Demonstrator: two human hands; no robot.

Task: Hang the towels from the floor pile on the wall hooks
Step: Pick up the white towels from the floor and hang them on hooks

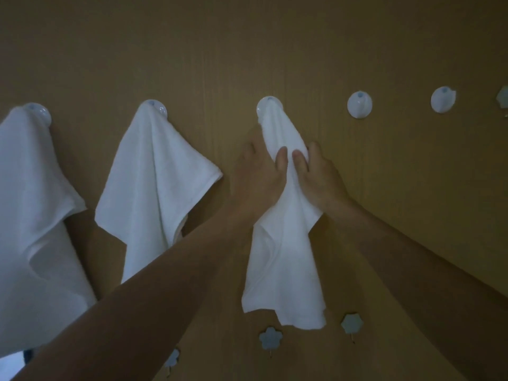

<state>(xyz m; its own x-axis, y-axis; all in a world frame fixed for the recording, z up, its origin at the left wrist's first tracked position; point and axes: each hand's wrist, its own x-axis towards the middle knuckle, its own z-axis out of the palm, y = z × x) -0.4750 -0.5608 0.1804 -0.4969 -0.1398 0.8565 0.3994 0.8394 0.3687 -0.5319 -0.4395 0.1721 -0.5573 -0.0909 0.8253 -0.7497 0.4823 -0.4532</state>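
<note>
A white towel (286,243) hangs from the third round white hook (268,105) on the brown wall. My left hand (258,174) holds its upper part from the left, thumb over the cloth and fingers behind it. From the right, my right hand (316,174) grips the same bunched section just below the hook. Two more white towels hang to the left, one (154,182) on the second hook (156,107) and one (33,215) on the first hook (38,111). The floor pile is out of view.
Two bare round white hooks (359,103) (442,99) sit to the right in the same row. A lower row of small flower-shaped hooks (270,338) (351,323) runs under the towels. Another flower hook (503,97) shows at the right edge.
</note>
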